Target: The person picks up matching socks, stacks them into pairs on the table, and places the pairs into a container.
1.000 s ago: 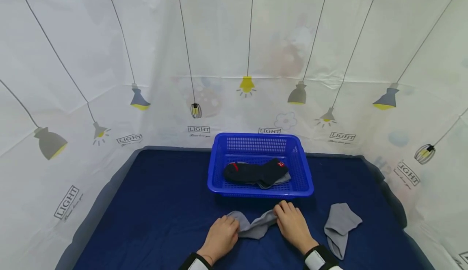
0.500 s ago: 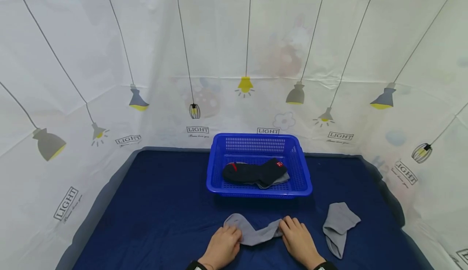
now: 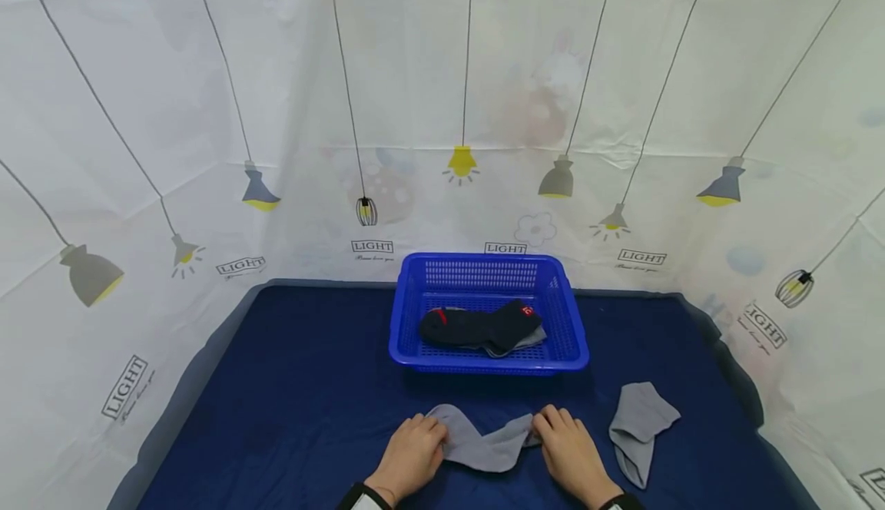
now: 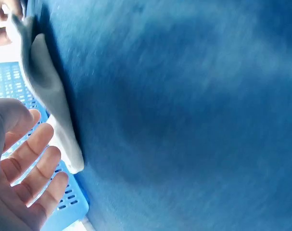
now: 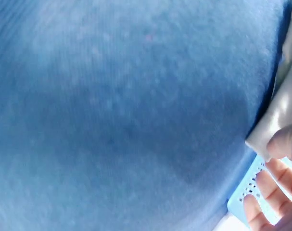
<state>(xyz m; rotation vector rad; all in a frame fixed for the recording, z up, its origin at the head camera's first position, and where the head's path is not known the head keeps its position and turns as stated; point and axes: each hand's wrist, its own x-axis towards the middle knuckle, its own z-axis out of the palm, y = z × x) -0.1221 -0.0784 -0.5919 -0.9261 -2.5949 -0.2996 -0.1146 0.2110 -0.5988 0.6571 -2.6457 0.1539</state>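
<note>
A grey sock (image 3: 480, 442) lies bent in a shallow V on the dark blue cloth, in front of the basket. At its left end is my left hand (image 3: 413, 452); in the left wrist view the fingers (image 4: 40, 166) are loosely bent beside the sock (image 4: 52, 94), with no fabric visible between them. My right hand (image 3: 570, 452) pinches the sock's other end between thumb and fingers, as the right wrist view shows at the sock's corner (image 5: 275, 125). A second grey sock (image 3: 639, 429) lies folded over to the right of my right hand.
Behind the hands stands a blue plastic basket (image 3: 487, 366) holding dark socks (image 3: 477, 329) with red marks, on top of grey fabric (image 3: 535, 337). A white curtain (image 3: 415, 95) printed with lamps surrounds the cloth-covered table (image 3: 290, 387).
The sock and my right hand have come slightly nearer to me, and the sock lies more spread. My left hand has shifted a little left, uncovering more of the sock's left end.
</note>
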